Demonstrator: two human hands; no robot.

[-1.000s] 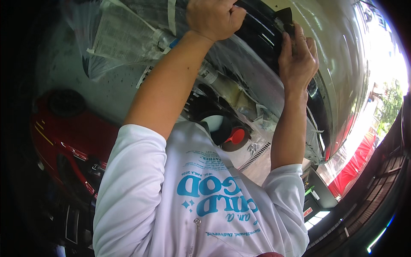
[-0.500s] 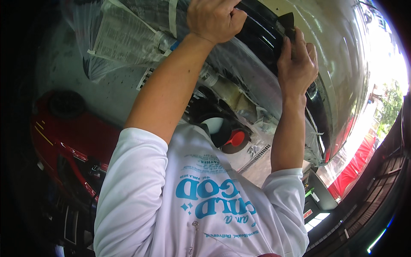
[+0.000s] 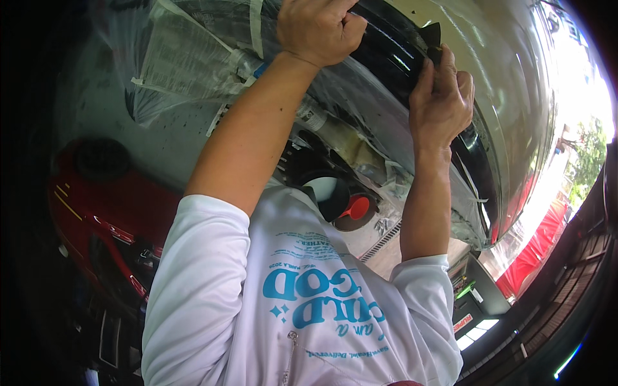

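Note:
My left hand (image 3: 318,29) is at the top edge, fingers curled against the black glossy strip (image 3: 393,51) of a vehicle body; what they grip, if anything, is hidden. My right hand (image 3: 441,106) pinches a small dark scraper-like tool (image 3: 430,37) at the border between that strip and the glossy beige panel (image 3: 515,116). Clear masking plastic (image 3: 386,122) hangs below the strip, with taped paper sheets (image 3: 174,58) at the upper left.
A red car (image 3: 84,206) stands at the lower left. Below me are a red cup (image 3: 357,206) beside dark and white round containers (image 3: 328,193), and a floor drain grate (image 3: 380,241). A red tarp (image 3: 534,241) and a shelf unit (image 3: 476,289) are at the right.
My right hand and the tool have shifted slightly downward along the strip, with the wrist a little further left. My left hand stays in nearly the same place.

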